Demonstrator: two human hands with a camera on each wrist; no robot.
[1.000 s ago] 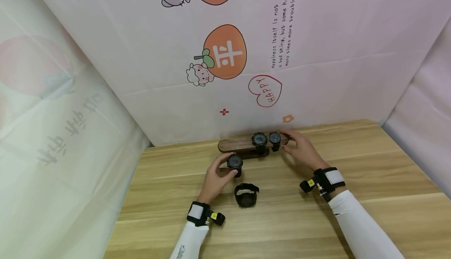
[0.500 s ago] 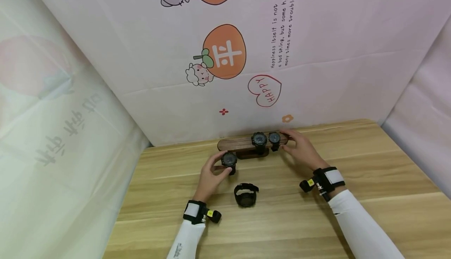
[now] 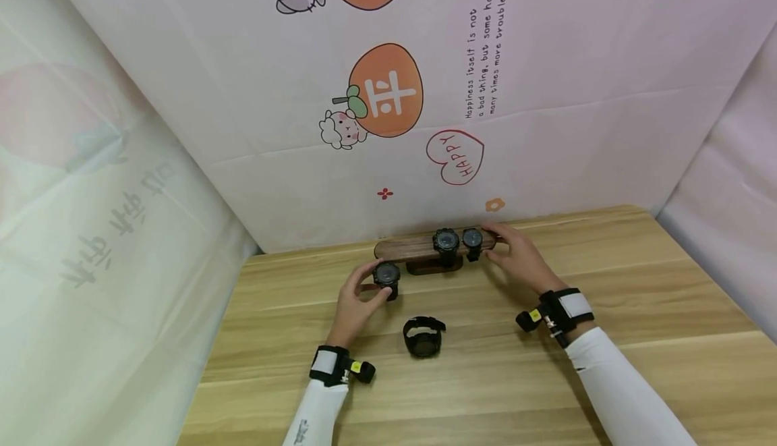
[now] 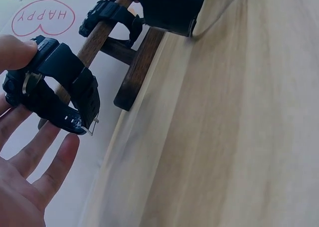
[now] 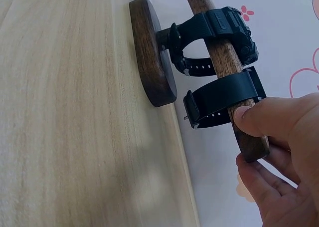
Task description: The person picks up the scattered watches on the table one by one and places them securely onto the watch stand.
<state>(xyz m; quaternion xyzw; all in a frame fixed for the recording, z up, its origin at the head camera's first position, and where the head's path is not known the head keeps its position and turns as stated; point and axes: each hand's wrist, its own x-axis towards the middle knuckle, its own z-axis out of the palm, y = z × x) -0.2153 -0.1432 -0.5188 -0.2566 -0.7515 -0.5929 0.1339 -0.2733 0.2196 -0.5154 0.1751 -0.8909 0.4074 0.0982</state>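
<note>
My left hand (image 3: 357, 304) pinches a black digital watch (image 3: 386, 274) by its case, near the left end of a dark wooden watch stand (image 3: 405, 249). In the left wrist view the closed strap of this held watch (image 4: 75, 80) hangs as a loop, lined up with the end of the bar; whether the bar passes through it I cannot tell. My right hand (image 3: 521, 260) grips the bar's right end between thumb and fingers. Two black watches hang on the bar, a larger one (image 3: 446, 240) and a smaller one (image 3: 473, 239) close to my right fingers.
Another black watch (image 3: 423, 343) lies on the wooden table (image 3: 485, 392) in front of the stand. The stand's base (image 5: 151, 55) rests near the table's back edge. A white printed cloth (image 3: 273, 129) rises right behind it.
My left hand has carried its watch leftward and slightly back, from in front of the bar to its left end. The right hand keeps its grip on the stand.
</note>
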